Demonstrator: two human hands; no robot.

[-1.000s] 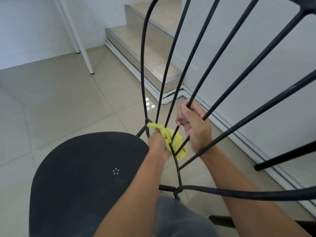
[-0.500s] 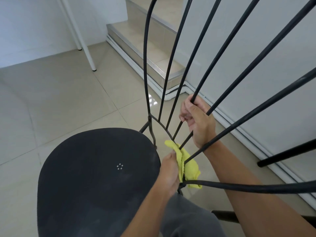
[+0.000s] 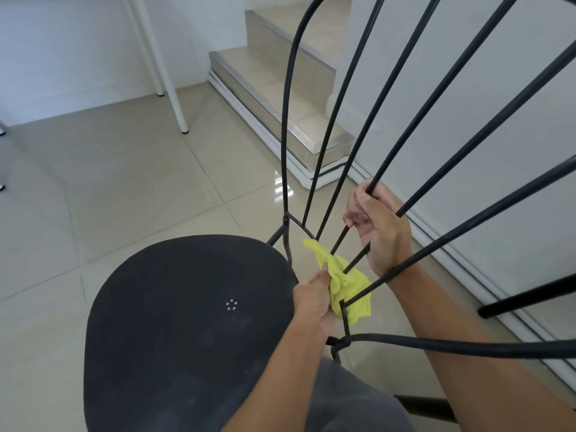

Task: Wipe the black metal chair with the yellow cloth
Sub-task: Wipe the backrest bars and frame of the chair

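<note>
black chair: backrest runs off top and right edges.

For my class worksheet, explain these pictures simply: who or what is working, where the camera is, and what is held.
No machine here: a person works with two bare hands. The camera sits on the person's head, looking forward and down, so the arms enter from below. The left hand holds a crumpled yellow cloth against the lower rods of a black metal chair, behind its rounded seat. The right hand has its grip round one rod of the chair back, apparently steadying it. The chair stands on a glossy beige tiled floor; tiled steps and white furniture legs lie beyond.
</note>
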